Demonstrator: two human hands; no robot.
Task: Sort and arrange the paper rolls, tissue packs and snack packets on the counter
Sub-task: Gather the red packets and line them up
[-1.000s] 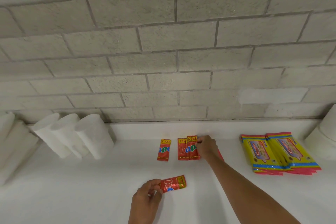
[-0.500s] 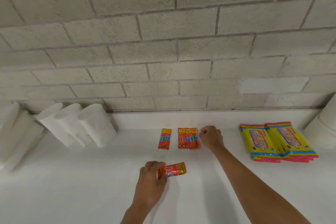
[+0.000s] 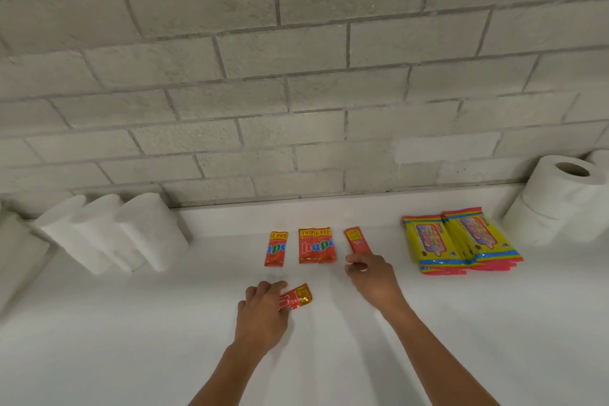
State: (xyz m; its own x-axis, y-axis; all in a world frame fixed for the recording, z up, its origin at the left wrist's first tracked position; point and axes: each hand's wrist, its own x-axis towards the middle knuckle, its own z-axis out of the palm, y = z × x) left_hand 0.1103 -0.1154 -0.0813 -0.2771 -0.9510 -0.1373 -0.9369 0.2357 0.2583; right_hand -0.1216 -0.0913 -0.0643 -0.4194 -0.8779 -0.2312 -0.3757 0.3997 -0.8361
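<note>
Snack packet [image 3: 296,297] lies on the counter [image 3: 131,339] under the left hand [image 3: 263,310], fingers curled gripping it; slide it flat into the row, while the right hand [image 3: 370,277] hovers loosely curled, empty

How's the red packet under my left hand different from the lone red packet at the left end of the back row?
The packet under the left hand lies tilted at the front of the counter; the lone back-row packet lies straight, lengthwise toward the wall. The left hand covers part of the first; the second is untouched and fully visible. Both are red with a yellow band at one end.
</note>
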